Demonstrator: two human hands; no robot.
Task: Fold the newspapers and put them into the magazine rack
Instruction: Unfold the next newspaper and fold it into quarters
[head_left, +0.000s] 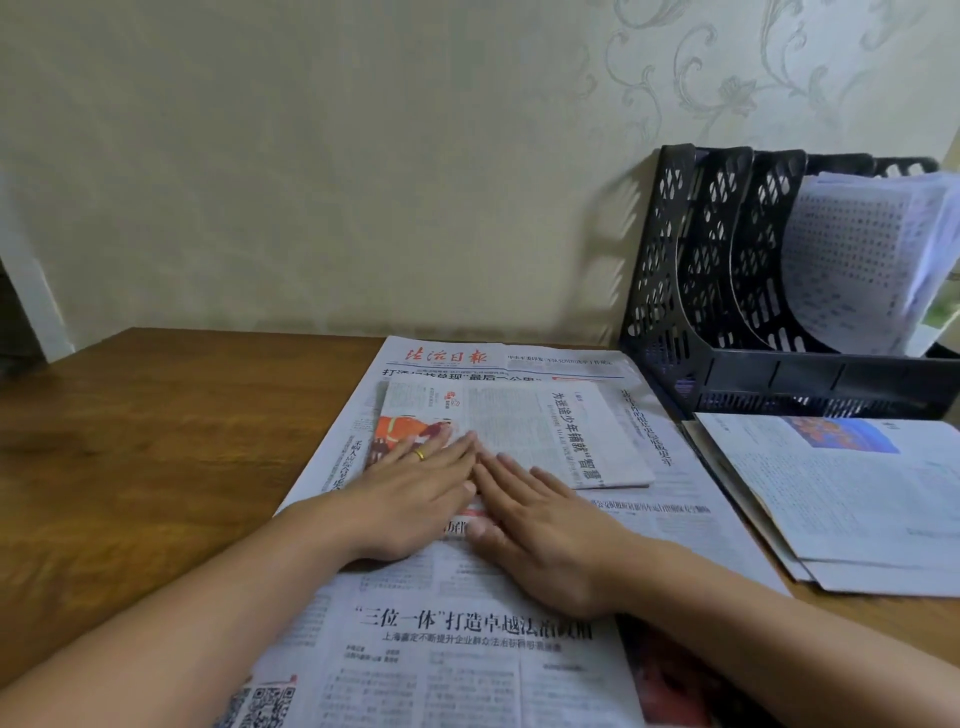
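Two hands, left hand (410, 499) and right hand (540, 525), fingers straight, together, pressing small folded newspaper (519, 431) flat, left of black perforated plastic magazine rack (727, 291). Paper likely light, limp, springy; best gripped along creased edge.

Matt newsprint (519, 426), polished wooden table (156, 415)

Open newspaper (467, 623): red masthead "法治日报", headline "'三位一体'打造卓越法治政府" (last characters blurred, probably), QR code bottom left. Folded newspaper (519, 426): sideways headline "为迷途少年铺就'智慧'".
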